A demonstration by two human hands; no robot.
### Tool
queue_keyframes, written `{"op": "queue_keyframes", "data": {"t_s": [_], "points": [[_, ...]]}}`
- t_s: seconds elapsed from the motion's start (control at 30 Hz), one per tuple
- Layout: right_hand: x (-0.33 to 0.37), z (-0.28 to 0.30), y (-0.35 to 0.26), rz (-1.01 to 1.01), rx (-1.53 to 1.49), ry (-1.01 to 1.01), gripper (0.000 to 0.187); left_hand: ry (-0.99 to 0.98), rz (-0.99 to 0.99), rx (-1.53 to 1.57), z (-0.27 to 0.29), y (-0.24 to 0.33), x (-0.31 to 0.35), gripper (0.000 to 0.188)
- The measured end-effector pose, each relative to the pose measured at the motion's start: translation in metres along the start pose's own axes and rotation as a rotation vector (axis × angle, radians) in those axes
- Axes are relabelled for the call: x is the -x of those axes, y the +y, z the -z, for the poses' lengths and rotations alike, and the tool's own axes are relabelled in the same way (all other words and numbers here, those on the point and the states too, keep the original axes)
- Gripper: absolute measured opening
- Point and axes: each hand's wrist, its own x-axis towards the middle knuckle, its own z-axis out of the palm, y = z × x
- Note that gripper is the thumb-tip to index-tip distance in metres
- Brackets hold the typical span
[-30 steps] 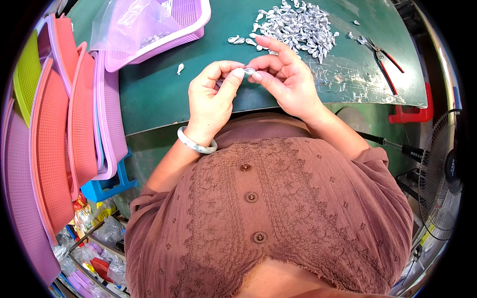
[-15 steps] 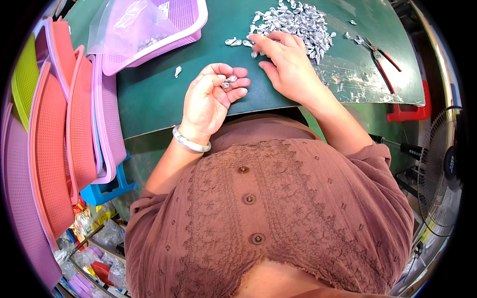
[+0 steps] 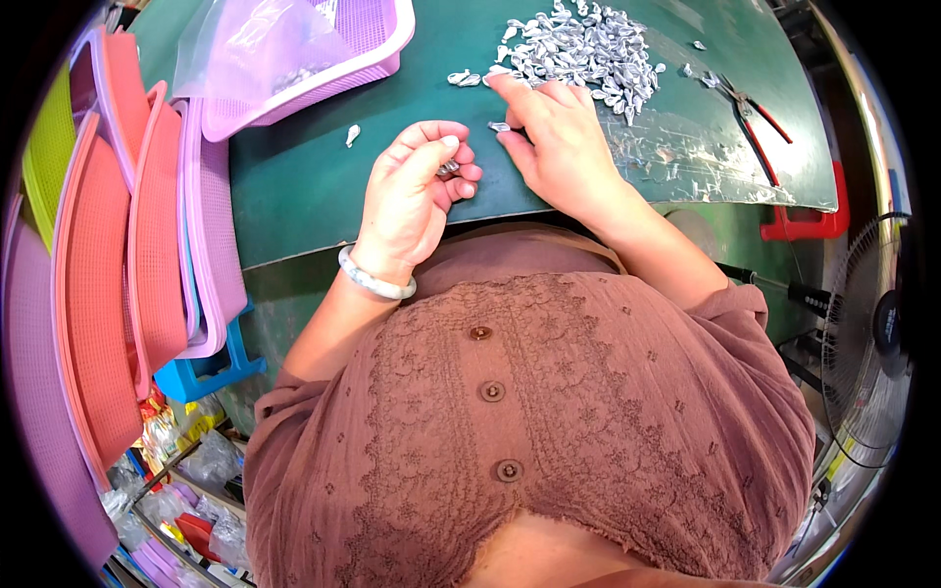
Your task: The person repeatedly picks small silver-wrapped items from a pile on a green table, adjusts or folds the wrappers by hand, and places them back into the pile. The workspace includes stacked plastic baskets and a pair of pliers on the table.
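Curling around small silver pieces (image 3: 448, 169), the left hand (image 3: 410, 188) is holding them in a narrow grip. The right hand (image 3: 561, 137) is arching over the counter (image 3: 294, 191), thumb just beside another piece (image 3: 498, 126); whether its grip is pinching that, one cannot tell. The pile (image 3: 588, 51) is lying at this hand's one o'clock.

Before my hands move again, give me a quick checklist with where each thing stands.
1. Left hand has silvery pieces: ok, they show between its curled fingers.
2. Their number: cannot tell, the fingers cover them.
3. Right hand grips the single piece beside its thumb: cannot tell.
4. Red-handled pliers apart from both hands: ok, lying at the right.
5. Every piece in the pile: not ok, one stray piece lies near the lilac basket.
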Motion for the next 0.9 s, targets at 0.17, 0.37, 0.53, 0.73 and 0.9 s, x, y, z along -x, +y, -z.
{"op": "queue_keyframes", "data": {"t_s": [0.17, 0.37, 0.53, 0.73, 0.9], "points": [[0.003, 0.001, 0.006, -0.086, -0.283, 0.06, 0.047, 0.01, -0.008, -0.011, -0.001, -0.001, 0.0, 0.014], [-0.003, 0.004, -0.005, -0.015, -0.155, 0.002, 0.047, 0.043, -0.017, -0.049, -0.003, -0.001, 0.0, 0.013], [-0.006, -0.005, -0.006, 0.048, -0.041, -0.041, 0.044, 0.054, -0.026, -0.038, 0.0, 0.001, 0.002, 0.013], [-0.006, -0.002, -0.003, -0.102, -0.404, 0.001, 0.04, 0.074, -0.034, -0.047, 0.001, 0.002, 0.003, 0.013], [-0.005, 0.007, -0.004, -0.401, -1.153, -0.094, 0.045, 0.026, -0.007, -0.032, -0.002, 0.004, 0.005, 0.012]]}}
